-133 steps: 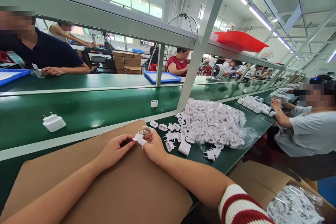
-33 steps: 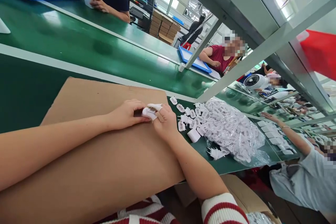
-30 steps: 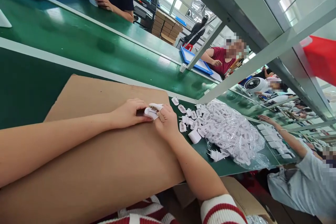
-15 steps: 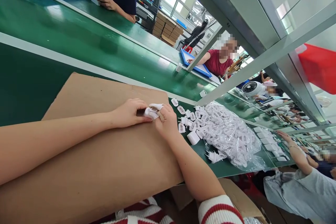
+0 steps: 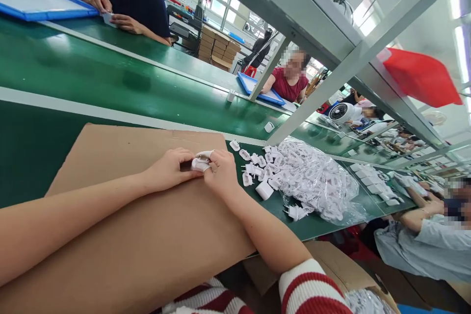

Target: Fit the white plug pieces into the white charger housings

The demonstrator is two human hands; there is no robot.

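Over the sheet of brown cardboard (image 5: pixel 147 235), both hands meet on a small white plastic plug part (image 5: pixel 200 163). My left hand (image 5: pixel 171 169) pinches its left end between thumb and fingers. My right hand (image 5: pixel 225 172) is closed around the other end, its fingers hiding much of the part. A curved white piece shows along the top; I cannot tell whether it is separate. Just right of my right hand lie loose white plug housings (image 5: pixel 257 169), some with pins showing. A white block-shaped adapter (image 5: pixel 264 190) lies nearest the cardboard's right edge.
A clear plastic bag (image 5: pixel 316 181) full of white plug parts lies to the right. Beyond the bench runs a green conveyor belt (image 5: pixel 121 78) with a few white pieces. A slanted metal post (image 5: pixel 301 113) rises behind the bag. Co-workers sit opposite and at right.
The whole view has shifted, so hands and cardboard appear slightly lower and further left. Both hands keep hold of the white part. At right, the co-worker in grey has changed posture.
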